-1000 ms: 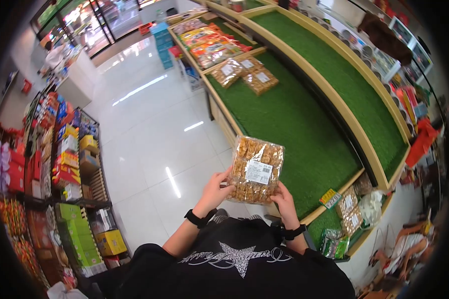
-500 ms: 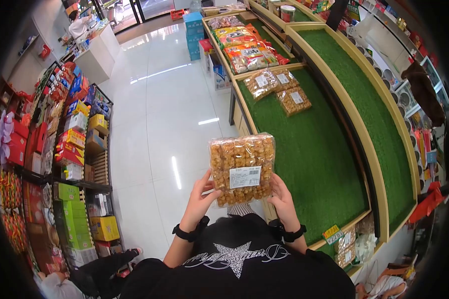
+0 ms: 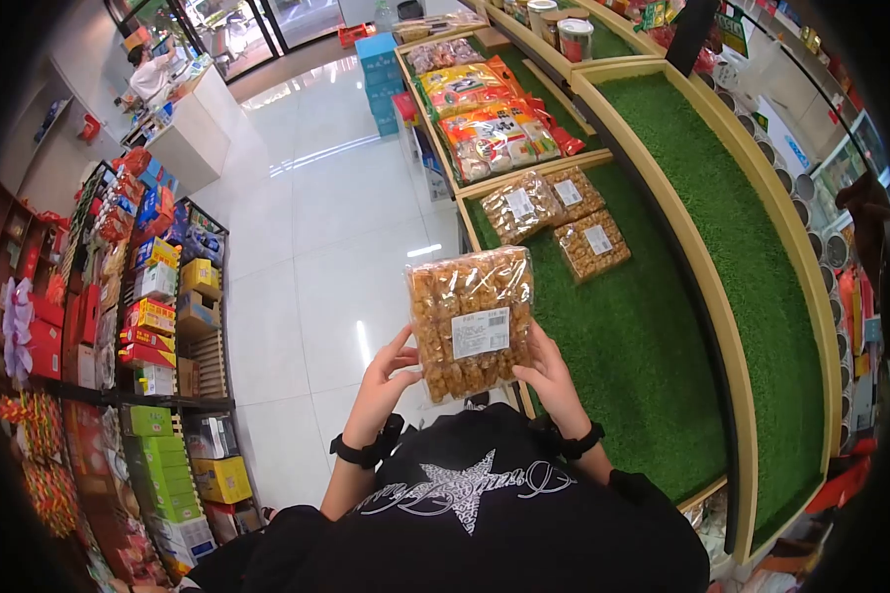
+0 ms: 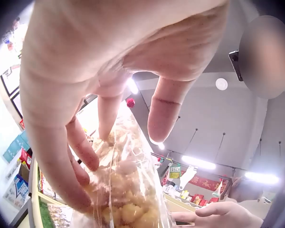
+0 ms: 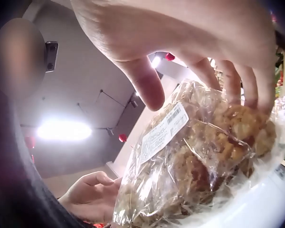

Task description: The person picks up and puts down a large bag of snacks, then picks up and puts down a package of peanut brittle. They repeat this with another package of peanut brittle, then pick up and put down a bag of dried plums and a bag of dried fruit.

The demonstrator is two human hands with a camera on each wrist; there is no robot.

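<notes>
A clear plastic pack of golden-brown puffed snack pieces [image 3: 440, 287] is held up in front of the black shirt, its white barcode label [image 3: 481, 334] facing the wearer. My left hand [image 3: 376, 390] grips the pack's lower left edge, fingers behind it and thumb at the front. On the opposite edge, my right hand [image 3: 554, 385] holds it the same way. In the right wrist view the right thumb [image 5: 149, 90] lies near the label while the other fingers reach over the far side. Beyond the pack, several similar snack packs [image 3: 591, 245] lie on the green turf shelf.
To the right runs a wood-edged display shelf lined with green turf [image 3: 643, 395], with a raised tier [image 3: 702, 188] behind. Orange-and-yellow bags [image 3: 499, 133] fill its far section. Stocked racks [image 3: 148, 326] line the left side of the tiled floor [image 3: 307, 237]. A person [image 3: 151, 74] is at the far counter.
The view has turned right and come closer to the shelved packs. The held pack shifted left in view and sits more upright. Both hands kept their grip on its sides.
</notes>
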